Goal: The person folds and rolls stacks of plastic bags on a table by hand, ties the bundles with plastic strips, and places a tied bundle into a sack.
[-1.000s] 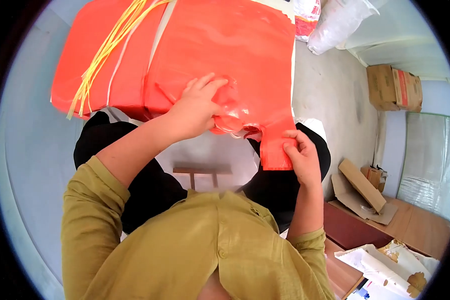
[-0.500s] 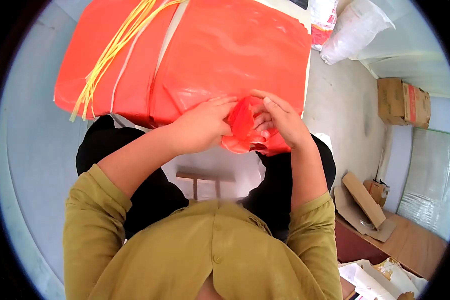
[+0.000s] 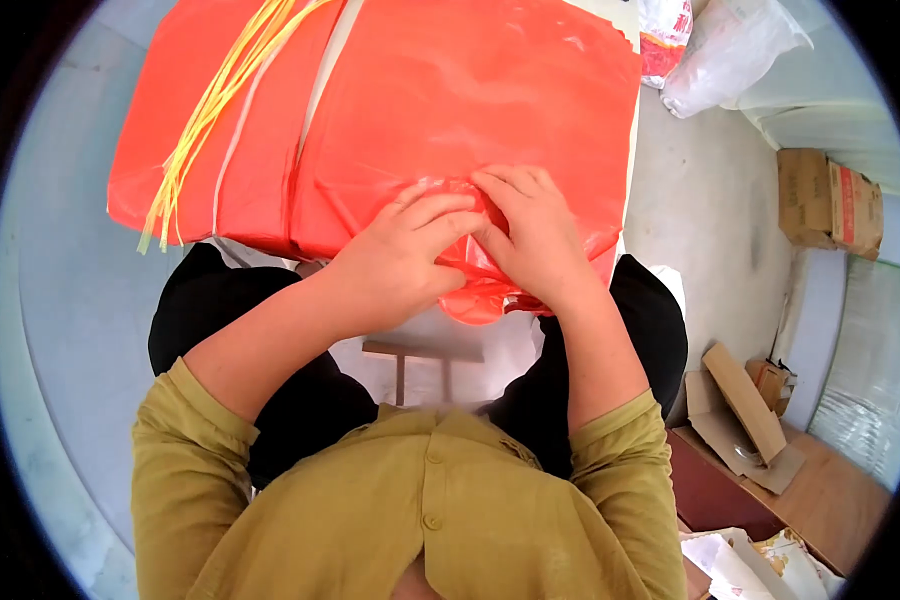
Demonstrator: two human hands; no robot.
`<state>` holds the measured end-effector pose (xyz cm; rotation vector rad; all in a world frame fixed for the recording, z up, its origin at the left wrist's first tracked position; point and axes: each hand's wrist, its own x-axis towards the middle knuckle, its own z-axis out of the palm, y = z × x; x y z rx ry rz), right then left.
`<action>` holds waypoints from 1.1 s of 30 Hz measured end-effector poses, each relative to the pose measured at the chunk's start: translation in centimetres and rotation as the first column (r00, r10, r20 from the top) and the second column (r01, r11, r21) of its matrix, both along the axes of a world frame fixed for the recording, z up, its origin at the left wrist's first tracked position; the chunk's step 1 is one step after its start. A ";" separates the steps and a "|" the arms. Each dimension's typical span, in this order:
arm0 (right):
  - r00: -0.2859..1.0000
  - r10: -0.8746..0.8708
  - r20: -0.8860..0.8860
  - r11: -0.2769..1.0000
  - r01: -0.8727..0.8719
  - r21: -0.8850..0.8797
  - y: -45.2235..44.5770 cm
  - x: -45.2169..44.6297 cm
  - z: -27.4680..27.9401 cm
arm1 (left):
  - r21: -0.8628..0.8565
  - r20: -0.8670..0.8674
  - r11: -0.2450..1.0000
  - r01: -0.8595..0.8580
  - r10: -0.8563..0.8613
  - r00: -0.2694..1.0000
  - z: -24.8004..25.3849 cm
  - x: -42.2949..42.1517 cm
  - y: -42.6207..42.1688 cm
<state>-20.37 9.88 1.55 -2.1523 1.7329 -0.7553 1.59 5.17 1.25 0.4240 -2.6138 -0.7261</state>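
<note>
Red plastic bags lie in a flat stack in front of me, and the near edge hangs toward my lap. At that edge my left hand is closed on the gathered film of a red plastic bag, its thumb below and fingers on top. My right hand meets it from the other side, fingers bent onto the same bunched film. The fingertips of the two hands nearly touch. A crumpled flap of the bag droops beneath them. Part of the film is hidden under my fingers.
Yellow strips lie across the stack's left part, beside a pale cord. White sacks stand on the floor beyond at right. Cardboard boxes are along the right wall. Flattened cardboard rests on a brown surface at lower right.
My right hand has moved left and turned palm down onto the film beside my left hand. The raised, bunched film between them is now pressed lower. The view has shifted slightly.
</note>
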 end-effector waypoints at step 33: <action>0.966 0.249 -0.076 0.966 -0.253 -0.059 3.6 -0.8 0.4 | 0.047 0.027 0.988 -0.144 0.143 0.989 -1.2 -0.9 -1.8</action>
